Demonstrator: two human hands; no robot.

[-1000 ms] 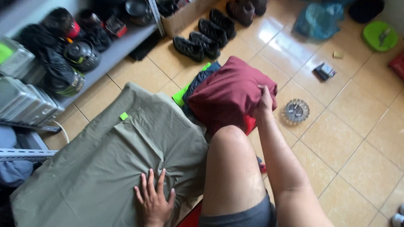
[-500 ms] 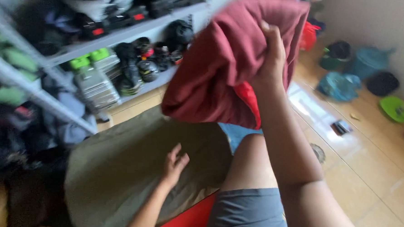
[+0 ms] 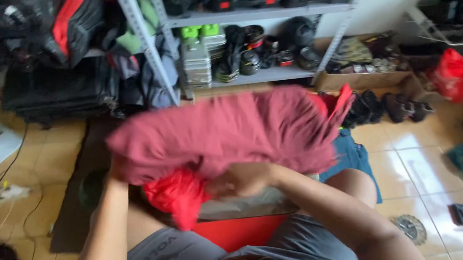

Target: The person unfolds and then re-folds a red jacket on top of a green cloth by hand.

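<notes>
Grip: both hands, left hand [image 3: 116,167] and right hand [image 3: 239,180], are clutching a maroon cloth [image 3: 226,130].
Far: metal shelf [image 3: 255,74] is standing behind.

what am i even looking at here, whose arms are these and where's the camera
The camera sits on a person's head and looks down, so the arms are that person's own. Both bare hands hold up a dark red garment, blurred by motion. The right hand grips its lower edge; the left hand is mostly hidden under the cloth. A bright red cloth hangs below it. The person sits on a tiled floor, knees up. Behind stands a metal shelf with gear, and shoes line the floor.
</notes>
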